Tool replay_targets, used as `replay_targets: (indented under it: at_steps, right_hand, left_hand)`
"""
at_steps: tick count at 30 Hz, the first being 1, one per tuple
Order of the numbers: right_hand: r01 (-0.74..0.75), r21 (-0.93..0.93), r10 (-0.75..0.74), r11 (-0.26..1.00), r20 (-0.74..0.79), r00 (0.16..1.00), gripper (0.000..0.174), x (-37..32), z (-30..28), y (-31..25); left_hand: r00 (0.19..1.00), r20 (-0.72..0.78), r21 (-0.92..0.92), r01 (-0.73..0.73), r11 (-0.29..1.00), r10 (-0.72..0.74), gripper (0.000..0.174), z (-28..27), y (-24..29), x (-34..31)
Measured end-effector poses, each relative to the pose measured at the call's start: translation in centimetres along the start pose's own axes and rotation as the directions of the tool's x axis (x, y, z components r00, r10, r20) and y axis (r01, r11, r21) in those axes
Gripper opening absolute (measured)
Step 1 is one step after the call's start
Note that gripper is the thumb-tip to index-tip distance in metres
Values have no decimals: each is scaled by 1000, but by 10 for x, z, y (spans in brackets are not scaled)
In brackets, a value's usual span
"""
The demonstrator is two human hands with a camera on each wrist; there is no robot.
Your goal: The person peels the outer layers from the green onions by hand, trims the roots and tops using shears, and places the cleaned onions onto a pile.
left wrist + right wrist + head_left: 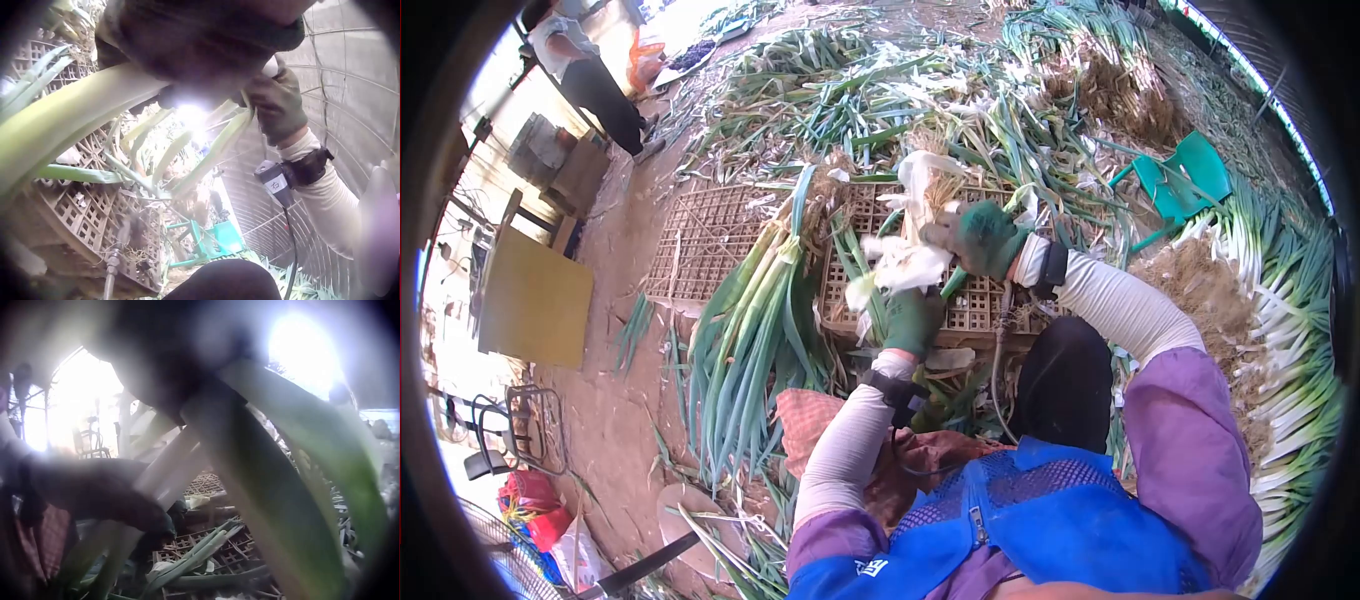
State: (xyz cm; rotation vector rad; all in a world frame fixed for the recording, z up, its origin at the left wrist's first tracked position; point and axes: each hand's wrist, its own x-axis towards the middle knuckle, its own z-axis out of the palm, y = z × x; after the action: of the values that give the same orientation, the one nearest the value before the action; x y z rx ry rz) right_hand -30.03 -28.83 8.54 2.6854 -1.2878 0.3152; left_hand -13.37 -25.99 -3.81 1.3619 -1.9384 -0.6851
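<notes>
In the head view, my green-gloved left hand (912,320) grips a large green onion near the front edge of the plastic crates. Its thick pale stalk (81,103) runs out from under that hand in the left wrist view. My gloved right hand (988,240), just right of and beyond the left, holds onion with curled fingers. Broad green leaves (269,494) hang below it in the right wrist view. Loose white outer skins (905,265) spread between the hands. Left of them, a bunch of green onions (750,310) hangs over the crate edge.
Brown lattice crates (710,245) form the work surface, with a thin metal nozzle and hose (1002,340) at the front. Heaped leaves (830,100) lie beyond. A green plastic chair (1185,180) and stacked onions (1290,370) are at right. A person (585,75) stands far left.
</notes>
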Motion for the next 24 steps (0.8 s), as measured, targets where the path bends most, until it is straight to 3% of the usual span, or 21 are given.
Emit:
replay_targets:
  at_steps: [1, 2, 4, 5, 6, 7, 9, 10, 12, 14, 15, 16, 17, 19, 20, 22, 24]
  right_hand:
    - [19, 28, -18, 999, -29, 999, 32, -2, -1, -3]
    - [-69, 123, 85, 990, -131, 988, 34, -2, 1, -6]
    - [-203, 326, 304, 923, -296, 906, 40, 3, 7, -8]
    - [-438, 295, 467, 849, -32, 884, 47, 10, -9, -8]
    - [-444, 286, 453, 849, 39, 891, 48, 19, -3, -1]
    - [-457, 271, 445, 847, 107, 889, 49, 25, 13, 10]
    - [-364, 53, 360, 930, 65, 931, 40, 29, 51, 18]
    - [-482, -3, 460, 876, 301, 835, 36, 38, 1, -7]
    - [-428, -74, 434, 901, 216, 875, 26, 37, 3, -6]
    - [-380, -155, 405, 912, 192, 894, 19, 39, 0, -10]
    - [-355, -218, 395, 909, 178, 901, 15, 38, -1, -15]
    - [-271, -175, 290, 946, 90, 953, 12, 33, 4, -15]
    - [-188, -209, 227, 960, 178, 957, 11, 33, -1, -17]
    - [-72, -60, 83, 996, 215, 973, 14, 22, -16, -15]
    - [-203, 112, 180, 973, 188, 966, 16, 21, -18, -12]
    - [-413, 448, 368, 793, 188, 911, 20, 19, -16, -5]
    - [-285, 772, 407, 568, 38, 913, 24, 17, 2, 12]
  left_hand:
    - [998, 7, 0, -60, 998, 60, 29, 4, -7, 1]
    - [983, 54, 165, -183, 969, 177, 34, -2, -7, 2]
    - [998, -68, 180, 2, 984, 10, 39, 0, -2, -4]
    - [990, -126, 175, 92, 980, -70, 41, 2, 1, -5]
    - [983, 46, 39, 174, 984, -176, 43, -4, 5, -3]
    - [993, -23, -11, 115, 993, -116, 38, 5, -2, -5]
    - [992, -2, -88, 129, 988, -129, 47, 7, -2, -8]
    - [980, 88, -50, 185, 982, -180, 50, 5, 2, -7]
    - [945, 182, 27, 272, 962, -272, 52, -2, 10, -6]
    - [966, 141, 30, 217, 976, -219, 53, -5, 11, -8]
    - [955, 175, -98, 259, 961, -240, 53, -4, 6, -5]
    - [943, 211, -64, 278, 958, -259, 53, -4, 2, -2]
    - [928, 244, -29, 297, 954, -282, 52, -4, -2, 0]
    - [924, 234, -26, 315, 949, -301, 51, -3, -7, -2]
    - [936, 191, -58, 310, 949, -294, 49, -4, -5, -4]
    - [952, 151, -95, 283, 955, -267, 44, -9, 1, -4]
    - [970, 117, -120, 227, 966, -214, 39, -16, 9, -2]
